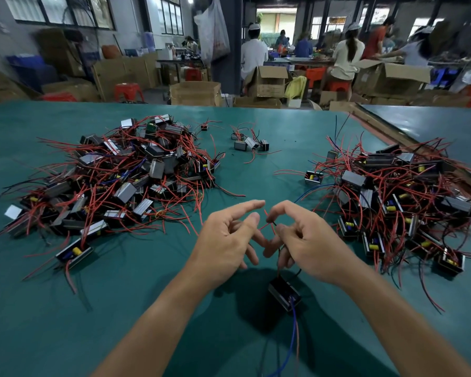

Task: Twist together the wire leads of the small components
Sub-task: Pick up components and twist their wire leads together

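A small black component (284,292) hangs just above the green table (147,281), below my hands. Its red and black leads (268,225) run up between my fingers. My right hand (307,240) pinches these leads with thumb and forefinger and holds them lower down with the other fingers. My left hand (226,238) is right beside it, thumb near the red lead tips, forefinger stretched out, nothing clearly gripped in it. A blue and a red wire (294,330) trail from the component toward me.
A big heap of the same components with red wires (114,175) lies at the left. Another heap (397,197) lies at the right. A few loose ones (249,142) sit at the far middle. People work among cardboard boxes (195,93) beyond the table.
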`<state>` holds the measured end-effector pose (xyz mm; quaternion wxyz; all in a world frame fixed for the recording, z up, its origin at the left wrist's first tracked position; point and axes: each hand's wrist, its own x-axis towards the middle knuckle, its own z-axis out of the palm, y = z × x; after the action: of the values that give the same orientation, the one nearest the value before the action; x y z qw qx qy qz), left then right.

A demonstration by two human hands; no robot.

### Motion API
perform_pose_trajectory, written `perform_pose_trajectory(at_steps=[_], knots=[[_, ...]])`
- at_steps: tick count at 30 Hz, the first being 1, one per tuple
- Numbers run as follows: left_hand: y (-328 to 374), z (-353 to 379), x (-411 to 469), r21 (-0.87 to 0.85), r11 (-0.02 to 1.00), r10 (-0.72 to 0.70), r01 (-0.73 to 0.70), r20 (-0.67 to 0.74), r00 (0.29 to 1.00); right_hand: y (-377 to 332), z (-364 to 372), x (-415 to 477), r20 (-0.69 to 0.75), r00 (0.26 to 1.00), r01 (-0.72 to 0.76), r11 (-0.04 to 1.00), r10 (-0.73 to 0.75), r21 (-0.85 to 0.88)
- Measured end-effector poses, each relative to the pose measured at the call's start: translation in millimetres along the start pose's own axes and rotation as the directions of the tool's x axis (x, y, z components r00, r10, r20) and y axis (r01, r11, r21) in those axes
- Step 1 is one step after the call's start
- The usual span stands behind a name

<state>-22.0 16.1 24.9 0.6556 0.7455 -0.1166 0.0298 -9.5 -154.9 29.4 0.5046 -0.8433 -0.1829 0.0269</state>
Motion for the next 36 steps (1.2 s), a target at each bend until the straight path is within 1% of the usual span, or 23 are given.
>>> perform_pose_trajectory(at_steps=[2, 4, 6, 8, 10, 12, 18, 22, 25, 27, 31, 36], knots=[[0, 0, -1, 0.025, 1.000, 0.010, -0.010, 0.008, 1.000, 3, 1, 1, -0.033, 0.999, 0.038, 0.999, -0.038, -0.004], [-1, 1, -2, 0.061, 0.998, 0.017, -0.018, 0.029, 0.999, 4, 2, 2, -0.101, 0.988, 0.119, 0.993, -0.121, -0.023], [-2, 2, -3, 0.101, 0.995, 0.022, -0.027, 0.047, 0.999, 2, 1, 1, -0.185, 0.956, 0.217, 0.973, -0.228, -0.074], [-4, 3, -3, 0.123, 0.992, 0.029, -0.036, 0.059, 0.998, -1, -2, 0, -0.255, 0.927, 0.260, 0.961, -0.275, -0.093], [-5, 3, -4, 0.135, 0.990, 0.038, -0.047, 0.072, 0.997, -2, -5, -1, -0.279, 0.923, 0.264, 0.964, -0.264, -0.039], [-6, 3, -4, 0.158, 0.986, 0.048, -0.062, 0.090, 0.995, -4, -6, 0, -0.269, 0.934, 0.254, 0.967, -0.236, 0.034], [-1, 5, -6, 0.173, 0.980, 0.070, -0.094, 0.141, 0.988, -4, -6, -1, -0.220, 0.955, 0.224, 0.969, -0.198, 0.103], [-2, 4, -6, 0.197, 0.974, 0.078, -0.109, 0.158, 0.984, -3, -5, 0, -0.192, 0.969, 0.191, 0.961, -0.153, 0.200], [-2, 2, -5, 0.251, 0.961, 0.081, -0.115, 0.142, 0.987, -4, -4, -1, -0.160, 0.975, 0.182, 0.963, -0.152, 0.198], [-2, 1, -6, 0.282, 0.952, 0.083, -0.120, 0.141, 0.987, -6, -4, -1, -0.164, 0.974, 0.185, 0.965, -0.155, 0.186], [-1, 1, -7, 0.229, 0.969, 0.067, -0.094, 0.125, 0.990, -6, -7, -1, -0.176, 0.973, 0.181, 0.965, -0.148, 0.189], [3, 3, -5, 0.117, 0.992, 0.027, -0.038, 0.101, 0.995, -10, -7, -2, -0.204, 0.969, 0.176, 0.968, -0.139, 0.176]])
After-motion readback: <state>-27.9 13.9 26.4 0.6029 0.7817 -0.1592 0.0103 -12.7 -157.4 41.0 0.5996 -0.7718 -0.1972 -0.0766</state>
